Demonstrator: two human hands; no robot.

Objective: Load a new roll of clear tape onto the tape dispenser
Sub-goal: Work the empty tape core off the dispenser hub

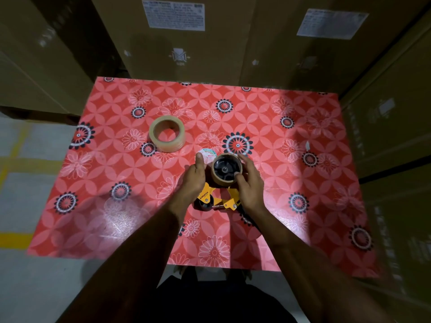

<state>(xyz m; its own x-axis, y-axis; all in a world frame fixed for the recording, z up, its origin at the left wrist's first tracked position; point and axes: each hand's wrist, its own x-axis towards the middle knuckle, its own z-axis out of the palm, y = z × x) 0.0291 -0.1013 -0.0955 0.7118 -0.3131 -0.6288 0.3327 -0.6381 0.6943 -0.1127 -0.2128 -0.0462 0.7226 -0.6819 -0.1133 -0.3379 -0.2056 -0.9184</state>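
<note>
Both hands: right hand (248,183) clamped on spent core (225,170); left hand (194,177) gripping yellow dispenser (219,199); new roll (167,133) apart

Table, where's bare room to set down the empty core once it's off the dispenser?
Free: the table's right side, its far strip by the boxes, and its near left corner. Crowded: the middle, where the dispenser, core, both hands and a small disc cluster, with the new roll behind them to the left.

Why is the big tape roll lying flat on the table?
It is lying flat: the tape roll rests on its side on the red tablecloth, its round hole facing up. Nobody is touching it. Why, cannot tell.
</note>
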